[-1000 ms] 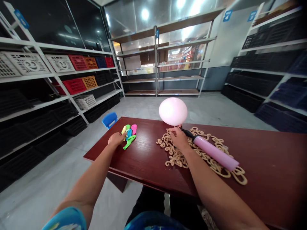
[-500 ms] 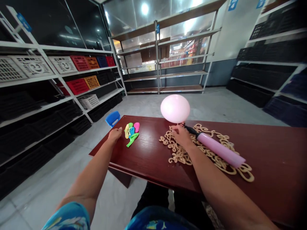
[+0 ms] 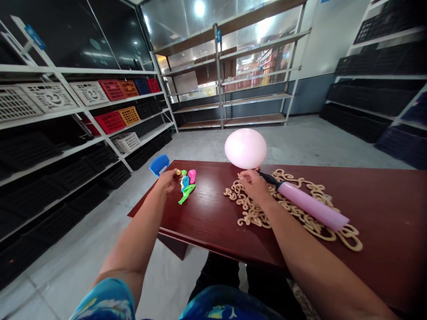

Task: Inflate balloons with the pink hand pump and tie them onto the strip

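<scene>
My left hand [image 3: 169,180] is closed in a pinch on a yellow balloon [image 3: 179,172], its end raised off the table beside a small pile of uninflated balloons. In that pile lie a pink balloon [image 3: 192,175], a blue balloon [image 3: 186,182] and a green balloon [image 3: 187,194]. My right hand [image 3: 254,183] is closed at the neck of an inflated pale pink balloon [image 3: 246,148], which stands upright above it; the fingers partly hide the neck. A pink hand pump [image 3: 312,205] with a black nozzle lies just right of that hand.
Tan curly scroll-shaped pieces [image 3: 251,215] spread under the pump and right hand on the dark red table [image 3: 210,213]. A blue chair [image 3: 159,165] stands past the table's left end. Shelves with crates [image 3: 111,122] line the left; a bare-looking rack [image 3: 222,102] stands behind.
My left hand has moved onto the balloon pile and taken hold of the yellow balloon, lifting its end. My right hand still holds the inflated balloon. The view has shifted slightly.
</scene>
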A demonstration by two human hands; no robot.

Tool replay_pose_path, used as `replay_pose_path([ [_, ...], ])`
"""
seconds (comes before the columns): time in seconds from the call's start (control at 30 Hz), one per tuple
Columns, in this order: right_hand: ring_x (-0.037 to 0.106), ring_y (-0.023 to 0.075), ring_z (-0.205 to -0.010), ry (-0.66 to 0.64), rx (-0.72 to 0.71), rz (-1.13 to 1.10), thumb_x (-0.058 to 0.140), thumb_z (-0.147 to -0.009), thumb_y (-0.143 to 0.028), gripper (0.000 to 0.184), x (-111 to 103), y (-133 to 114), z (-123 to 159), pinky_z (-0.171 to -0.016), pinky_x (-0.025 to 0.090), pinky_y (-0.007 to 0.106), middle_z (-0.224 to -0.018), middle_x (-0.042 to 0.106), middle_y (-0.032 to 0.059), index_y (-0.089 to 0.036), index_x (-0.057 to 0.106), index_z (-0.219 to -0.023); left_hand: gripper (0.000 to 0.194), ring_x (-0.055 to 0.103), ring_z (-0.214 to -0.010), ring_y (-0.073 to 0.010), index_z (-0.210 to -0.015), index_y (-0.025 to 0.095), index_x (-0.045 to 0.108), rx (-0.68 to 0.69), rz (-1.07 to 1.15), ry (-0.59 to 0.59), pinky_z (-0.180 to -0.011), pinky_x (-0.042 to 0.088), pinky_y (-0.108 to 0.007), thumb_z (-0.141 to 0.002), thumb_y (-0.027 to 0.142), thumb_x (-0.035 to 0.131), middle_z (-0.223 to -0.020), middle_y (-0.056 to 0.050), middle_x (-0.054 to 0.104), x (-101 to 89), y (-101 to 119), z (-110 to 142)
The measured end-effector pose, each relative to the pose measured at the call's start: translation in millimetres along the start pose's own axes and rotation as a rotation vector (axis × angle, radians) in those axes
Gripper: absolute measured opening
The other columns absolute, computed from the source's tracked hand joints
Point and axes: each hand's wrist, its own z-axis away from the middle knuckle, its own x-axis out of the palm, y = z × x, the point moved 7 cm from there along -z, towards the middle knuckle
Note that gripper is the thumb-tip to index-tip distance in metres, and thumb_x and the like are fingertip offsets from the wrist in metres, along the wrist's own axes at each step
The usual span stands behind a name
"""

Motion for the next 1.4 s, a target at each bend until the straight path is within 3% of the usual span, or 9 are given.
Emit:
replay_pose_path([
  [0.1, 0.061, 0.0156, -0.084, -0.030, -0.010, -0.196, 0.054, -0.075, -0.033, 0.024, 3.5, -10.1, 4.8, -0.078, 0.048, 0.032, -0.094, 0.065, 0.0053, -0.020, 0.058, -0.094, 0.007, 0.062, -0.069, -0.0141, -0.078, 0.009, 0.060, -0.068, 0.388, -0.245, -0.059, 0.049, -0.023, -0.075, 0.015, 0.058, -0.078, -0.009, 0.063, 63.5, 0.3, 33.8],
  [0.27, 0.062, 0.0147, -0.083, -0.142, -0.067, -0.429, 0.064, -0.069, -0.035, 0.044, 11.7, -27.8, 12.8, -0.072, 0.050, 0.029, -0.101, 0.063, 0.0058, -0.021, 0.051, -0.109, 0.011, 0.062, -0.072, -0.0152, -0.083, 0.009, 0.063, -0.238, 0.504, -0.452, -0.066, 0.049, -0.025, -0.076, 0.017, 0.060, -0.080, -0.010, 0.065, 163.0, -32.6, 78.8],
  [0.43, 0.061, 0.0155, -0.086, 0.016, -0.084, -0.298, 0.059, -0.074, -0.034, 0.028, -5.6, -25.9, 7.2, -0.080, 0.048, 0.031, -0.096, 0.065, 0.0035, -0.021, 0.059, -0.099, 0.009, 0.061, -0.070, -0.0151, -0.081, 0.009, 0.061, -0.248, 0.614, -0.483, -0.068, 0.048, -0.026, -0.073, 0.014, 0.061, -0.078, -0.009, 0.065, 220.0, -53.6, 86.8],
  [0.57, 0.062, 0.0161, -0.078, 0.163, -0.021, -0.242, 0.052, -0.078, -0.034, 0.019, -21.6, -17.1, 2.8, -0.077, 0.049, 0.032, -0.087, 0.067, 0.0033, -0.020, 0.062, -0.087, 0.014, 0.058, -0.063, -0.0122, -0.078, 0.011, 0.059, -0.303, 0.655, -0.474, -0.068, 0.047, -0.026, -0.079, 0.025, 0.056, -0.071, -0.006, 0.062, 230.6, -61.5, 86.6],
  [0.73, 0.062, 0.0147, -0.078, 0.056, -0.087, -0.305, 0.048, -0.082, -0.032, 0.018, -11.5, -25.6, 4.8, -0.074, 0.049, 0.030, -0.088, 0.066, 0.0020, -0.022, 0.059, -0.091, 0.061, 0.060, -0.087, -0.0243, -0.085, 0.009, 0.061, -0.437, 0.618, -0.790, -0.078, 0.046, -0.035, -0.077, 0.064, 0.037, -0.086, -0.016, 0.063, 237.7, -69.5, 105.9],
  [0.87, 0.059, 0.0151, -0.086, -0.005, -0.210, -0.220, 0.049, -0.081, -0.026, 0.016, -1.9, -34.2, 9.3, -0.081, 0.046, 0.031, -0.092, 0.065, 0.0025, -0.022, 0.060, -0.091, 0.062, 0.056, -0.101, -0.0252, -0.105, 0.012, 0.058, -0.397, 0.735, -0.912, -0.086, 0.043, -0.036, -0.077, 0.064, 0.040, -0.103, -0.015, 0.061, 235.3, -60.9, 115.2],
  [1.0, 0.059, 0.0148, -0.085, -0.014, -0.208, -0.189, 0.050, -0.080, -0.026, 0.017, 4.5, -30.3, 12.4, -0.080, 0.046, 0.031, -0.092, 0.064, 0.0032, -0.022, 0.060, -0.092, 0.040, 0.056, -0.102, -0.0199, -0.118, 0.021, 0.051, -0.259, 0.835, -0.868, -0.089, 0.042, -0.033, -0.083, 0.040, 0.049, -0.112, -0.009, 0.059, 231.0, -50.2, 106.2],
  [1.17, 0.059, 0.0136, -0.078, -0.008, -0.164, -0.126, 0.050, -0.079, -0.029, 0.018, 0.8, -32.6, 12.2, -0.073, 0.046, 0.028, -0.088, 0.064, 0.0023, -0.021, 0.059, -0.092, 0.021, 0.059, -0.092, -0.0161, -0.103, 0.015, 0.055, -0.149, 0.920, -0.654, -0.082, 0.045, -0.029, -0.083, 0.021, 0.050, -0.101, -0.009, 0.061, 222.0, -53.6, 75.8],
  [1.4, 0.060, 0.0152, -0.074, 0.028, 0.103, 0.292, 0.053, -0.074, -0.038, 0.024, -84.7, -27.8, 5.3, -0.068, 0.045, 0.029, -0.090, 0.065, 0.0037, -0.020, 0.059, -0.090, 0.006, 0.032, -0.039, -0.0045, -0.082, 0.015, 0.052, -0.314, 1.015, -0.585, -0.040, 0.030, -0.019, -0.076, 0.013, 0.051, -0.055, 0.005, 0.040, 212.5, -63.6, 56.4],
])
